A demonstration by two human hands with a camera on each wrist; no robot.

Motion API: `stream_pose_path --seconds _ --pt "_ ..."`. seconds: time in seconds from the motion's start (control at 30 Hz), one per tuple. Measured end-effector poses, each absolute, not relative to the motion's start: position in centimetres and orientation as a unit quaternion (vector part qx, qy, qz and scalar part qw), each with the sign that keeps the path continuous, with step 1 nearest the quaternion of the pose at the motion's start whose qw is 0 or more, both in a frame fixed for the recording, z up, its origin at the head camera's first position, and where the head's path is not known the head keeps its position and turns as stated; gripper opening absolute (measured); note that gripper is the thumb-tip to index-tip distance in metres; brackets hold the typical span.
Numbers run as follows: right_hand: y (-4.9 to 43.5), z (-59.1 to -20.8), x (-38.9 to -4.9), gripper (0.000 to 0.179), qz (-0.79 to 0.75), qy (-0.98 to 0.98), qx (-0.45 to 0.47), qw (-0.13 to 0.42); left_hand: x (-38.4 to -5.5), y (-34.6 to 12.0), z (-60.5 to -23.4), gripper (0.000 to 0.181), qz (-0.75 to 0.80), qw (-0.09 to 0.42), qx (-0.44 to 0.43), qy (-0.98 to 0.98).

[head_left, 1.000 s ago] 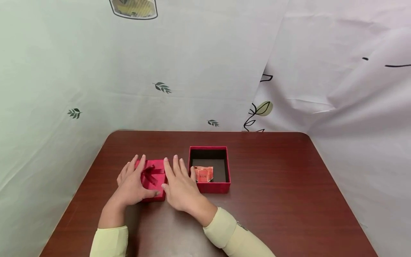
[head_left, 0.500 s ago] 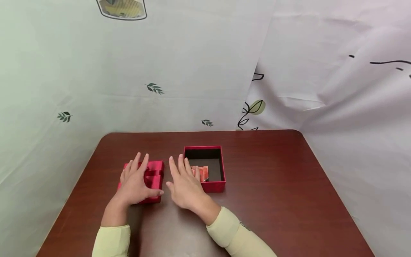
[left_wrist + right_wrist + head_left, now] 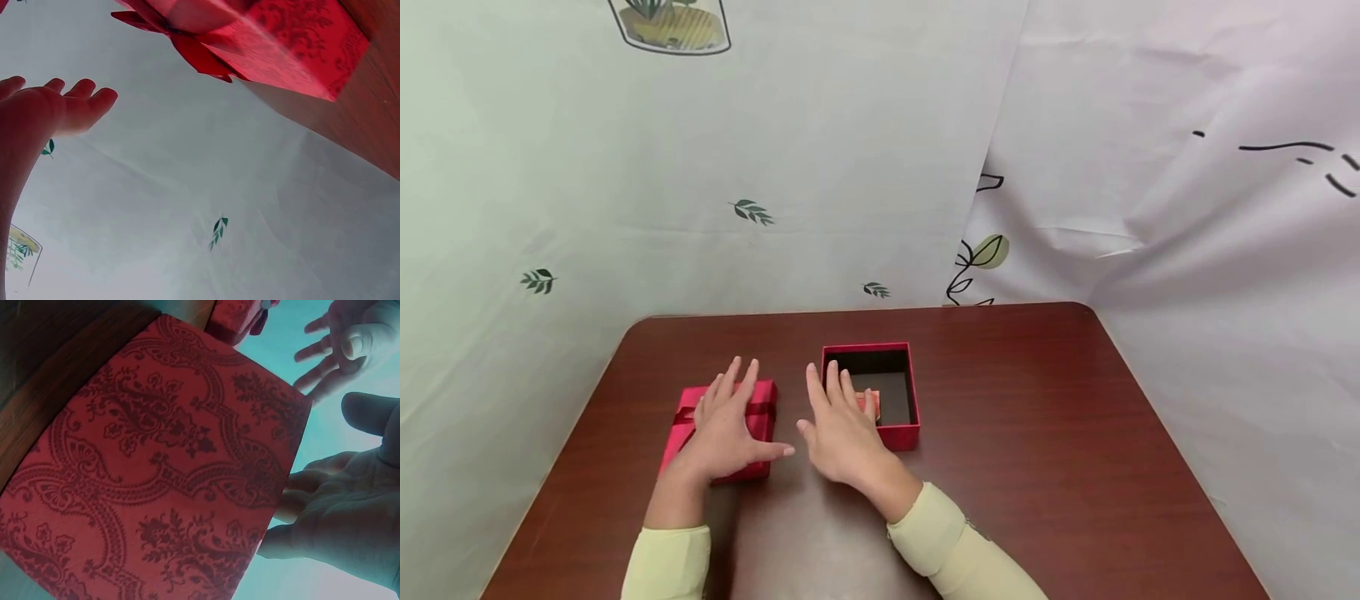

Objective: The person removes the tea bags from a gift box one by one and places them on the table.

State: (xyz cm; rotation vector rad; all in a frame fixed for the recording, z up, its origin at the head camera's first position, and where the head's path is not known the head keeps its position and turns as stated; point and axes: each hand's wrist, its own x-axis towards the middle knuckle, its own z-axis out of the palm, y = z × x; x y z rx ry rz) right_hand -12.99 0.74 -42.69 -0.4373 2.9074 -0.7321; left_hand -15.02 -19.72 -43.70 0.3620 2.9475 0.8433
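Observation:
A red gift box lid (image 3: 762, 427) with a dark red ribbon bow lies on the table at left. My left hand (image 3: 722, 433) is spread over it, thumb reaching past its right edge. In the left wrist view, the bow (image 3: 194, 50) and the lid's patterned side show above the spread fingers. Beside the lid stands the red box base (image 3: 898, 437), lidless and dark inside. My right hand (image 3: 842, 433), fingers extended, overlaps the base's left side. An orange packet (image 3: 861, 402) inside the base is partly hidden behind that hand. Neither hand grips anything.
Both boxes rest on a dark reddish-brown table (image 3: 1037, 450) with rounded far corners. A pale cloth (image 3: 850, 150) printed with leaves hangs behind it and along both sides.
Both hands have shifted right relative to the boxes. The right hand has left the lid's right edge and now overlaps the base. The left hand has uncovered the lid's left part. The head view has shifted.

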Motion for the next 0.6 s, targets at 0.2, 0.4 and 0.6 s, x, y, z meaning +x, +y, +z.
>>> stream_pose_path --seconds 0.2,0.4,0.6 --pt "1.5 -42.5 -13.2 0.082 -0.255 0.956 -0.130 0.060 -15.1 -18.7 -44.0 0.140 0.284 0.030 0.137 0.949" --pt "2.2 -42.4 -13.5 0.078 -0.266 0.955 -0.120 0.057 -15.2 -17.6 -44.4 0.138 0.281 0.031 0.154 0.947" --pt "2.8 -42.2 -13.7 0.075 -0.263 0.956 -0.110 0.061 -15.3 -16.6 -44.5 0.138 0.284 0.036 0.163 0.944"
